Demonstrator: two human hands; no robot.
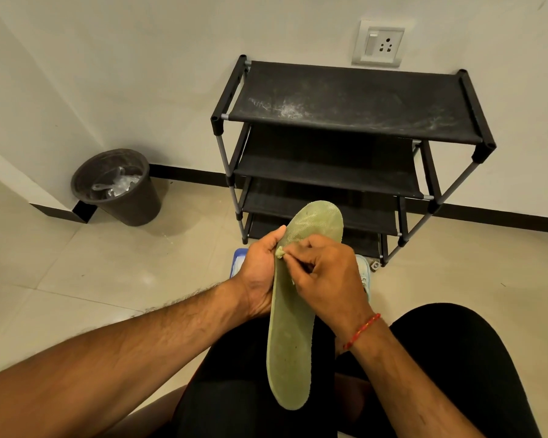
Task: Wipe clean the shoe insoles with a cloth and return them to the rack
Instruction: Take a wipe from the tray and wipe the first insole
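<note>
The person sits low with knees apart, and one green insole (290, 336) stands up over the lap, heel end down near the body and toe end pointing away at the rack. I think it is held that way so its flat face looks up at the eyes and the dirt is easy to see. The left hand (260, 267) grips the insole from the side, thumb on its edge, to keep it from sliding. The right hand (326, 273) is bunched up, pinching a small wad of cloth (279, 252) against the insole near the middle. The cloth is nearly the same green, so it is hard to tell how big it is. A red thread (363, 330) goes round the right wrist. I count two hands, one insole and one cloth. If there is a second insole, I cannot see it. Just past the hands something blue (238, 262) sits on the floor on the left, and part of a pale shoe (363, 273) shows on the right, both mostly hidden. Farther off the black rack (355, 102) stands against the wall, close enough to reach. It has four shelves, and none holds anything I can see. The top one is dusty. One brown bin (121, 188) with some clear trash sits in the corner, and one socket (379, 43) is on the wall.
</note>
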